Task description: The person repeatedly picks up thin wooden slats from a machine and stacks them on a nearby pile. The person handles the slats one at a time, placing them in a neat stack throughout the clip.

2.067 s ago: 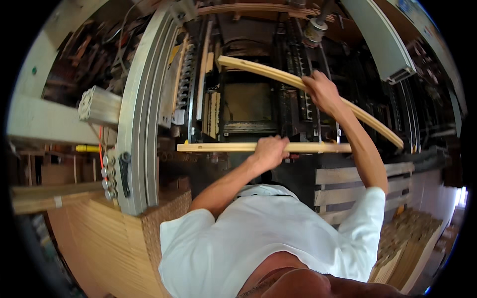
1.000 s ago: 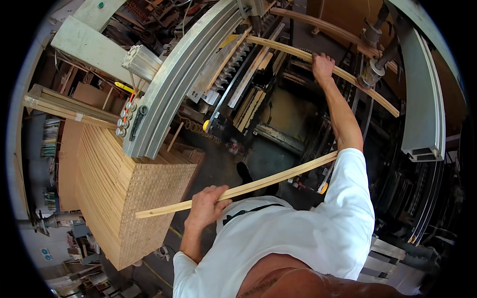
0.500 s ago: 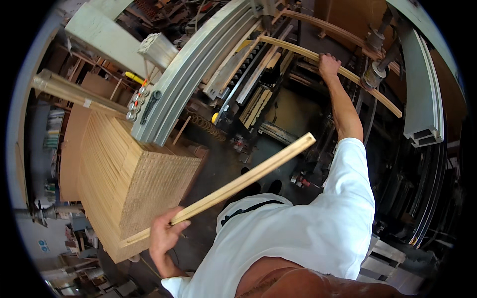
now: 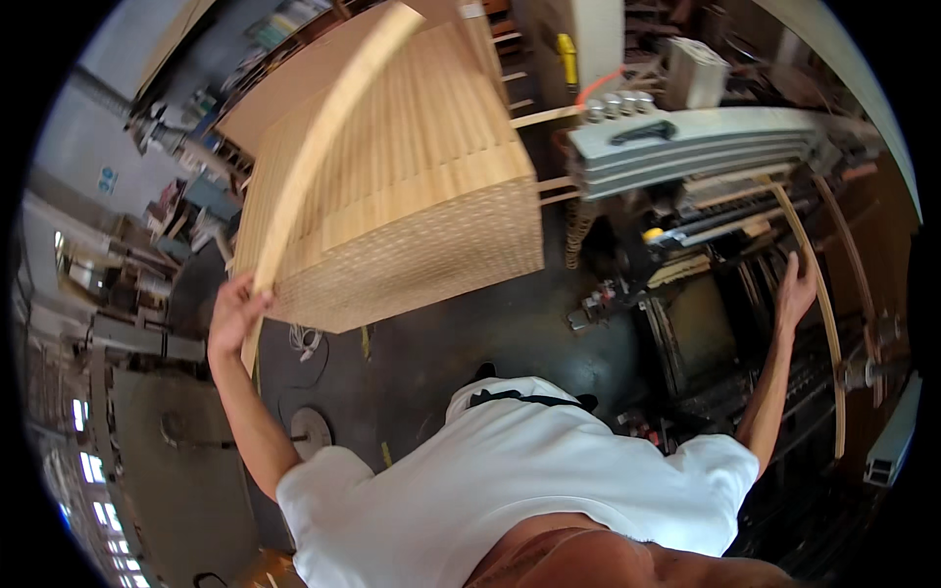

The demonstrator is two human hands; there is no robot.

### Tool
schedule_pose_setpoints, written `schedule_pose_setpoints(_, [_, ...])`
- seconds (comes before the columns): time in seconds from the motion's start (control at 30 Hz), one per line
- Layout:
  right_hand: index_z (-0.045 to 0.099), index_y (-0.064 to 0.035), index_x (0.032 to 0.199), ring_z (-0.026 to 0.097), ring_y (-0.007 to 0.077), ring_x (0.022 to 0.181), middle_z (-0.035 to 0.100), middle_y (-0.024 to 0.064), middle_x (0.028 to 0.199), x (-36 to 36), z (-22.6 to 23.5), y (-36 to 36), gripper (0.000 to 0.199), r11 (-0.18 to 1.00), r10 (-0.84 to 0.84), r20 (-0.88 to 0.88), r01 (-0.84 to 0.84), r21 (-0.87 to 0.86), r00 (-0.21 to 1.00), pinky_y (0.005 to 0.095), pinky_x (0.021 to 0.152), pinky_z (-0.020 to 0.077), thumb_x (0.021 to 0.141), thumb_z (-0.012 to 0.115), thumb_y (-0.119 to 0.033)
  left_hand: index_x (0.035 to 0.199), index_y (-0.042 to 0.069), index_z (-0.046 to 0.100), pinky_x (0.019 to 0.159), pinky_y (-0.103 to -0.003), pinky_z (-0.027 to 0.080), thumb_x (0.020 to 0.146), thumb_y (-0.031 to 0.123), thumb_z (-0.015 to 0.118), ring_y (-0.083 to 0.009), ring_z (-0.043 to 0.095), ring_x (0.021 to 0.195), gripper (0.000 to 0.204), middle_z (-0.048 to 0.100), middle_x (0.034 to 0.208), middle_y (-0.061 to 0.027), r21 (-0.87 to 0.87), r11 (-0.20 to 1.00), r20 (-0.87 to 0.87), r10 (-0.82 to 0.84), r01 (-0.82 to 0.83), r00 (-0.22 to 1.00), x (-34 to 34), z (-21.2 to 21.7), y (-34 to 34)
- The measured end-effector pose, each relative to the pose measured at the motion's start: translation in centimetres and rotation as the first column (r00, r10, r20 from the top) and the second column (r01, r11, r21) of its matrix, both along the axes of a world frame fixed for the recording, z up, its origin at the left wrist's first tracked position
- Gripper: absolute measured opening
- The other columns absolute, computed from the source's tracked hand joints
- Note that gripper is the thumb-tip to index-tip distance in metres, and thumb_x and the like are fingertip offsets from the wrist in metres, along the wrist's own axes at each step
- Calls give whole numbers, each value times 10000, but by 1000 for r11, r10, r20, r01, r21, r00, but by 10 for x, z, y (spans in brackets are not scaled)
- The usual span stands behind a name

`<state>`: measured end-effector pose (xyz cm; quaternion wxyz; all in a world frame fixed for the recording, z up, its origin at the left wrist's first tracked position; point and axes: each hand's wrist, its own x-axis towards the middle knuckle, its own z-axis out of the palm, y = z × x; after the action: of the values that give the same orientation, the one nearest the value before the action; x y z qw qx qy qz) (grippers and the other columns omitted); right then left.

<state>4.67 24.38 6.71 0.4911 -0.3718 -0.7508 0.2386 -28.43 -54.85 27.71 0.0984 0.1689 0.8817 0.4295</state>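
On the left, my left hand (image 4: pixel 238 316) is closed around a long pale wooden strip (image 4: pixel 319 147). This strip slants up over a large stack of similar strips (image 4: pixel 431 127), whose cut ends form a near face of small squares. My right hand (image 4: pixel 797 292) is away at the far right, its fingers stretched out and holding nothing. Just beside those fingers, another wooden strip (image 4: pixel 828 323) lies along the machine (image 4: pixel 711 323). Whether the fingertips touch that strip cannot be made out.
A grey metal beam (image 4: pixel 686 157) with round knobs and a black handle reaches from the stack toward the machine. A yellow tool (image 4: pixel 567 59) hangs behind it. White cable (image 4: pixel 306 338) and a round metal base (image 4: pixel 312 428) are on the floor at left.
My view has swung left toward the stack. The left hand's strip now points up across the stack instead of toward the machine. My right hand has let go of the strip on the machine.
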Motion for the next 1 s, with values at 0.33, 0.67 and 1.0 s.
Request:
schedule_pose_setpoints(0.33, [662, 25, 1184, 641, 134, 896, 703, 82, 1082, -156, -128, -395, 266, 549, 602, -165, -555, -625, 782, 286, 775, 537, 933, 670, -60, 971, -60, 712, 666, -337, 505, 884, 415, 684, -193, 651, 735, 484, 698, 810, -137, -266, 950, -275, 87, -162, 957, -287, -61, 1])
schedule_pose_setpoints(0.67, [695, -10, 1150, 720, 315, 882, 730, 196, 1007, -105, -184, -583, 324, 664, 553, 387, -110, -739, 738, 412, 799, 552, 881, 689, -191, 981, -88, 713, 813, -397, 538, 838, 474, 663, -315, 695, 916, 582, 715, 926, -230, -343, 920, -123, 156, -189, 980, -446, -120, 98])
schedule_pose_setpoints(1.0, [674, 21, 1172, 712, 309, 890, 725, 209, 998, -78, -173, -649, 336, 761, 401, 471, 1, -649, 786, 392, 803, 554, 890, 688, -161, 1286, -38, 612, 1021, -378, 468, 867, 500, 660, -342, 638, 1150, 684, 655, 1235, -247, -305, 952, -143, -71, 24, 987, -437, -126, 97])
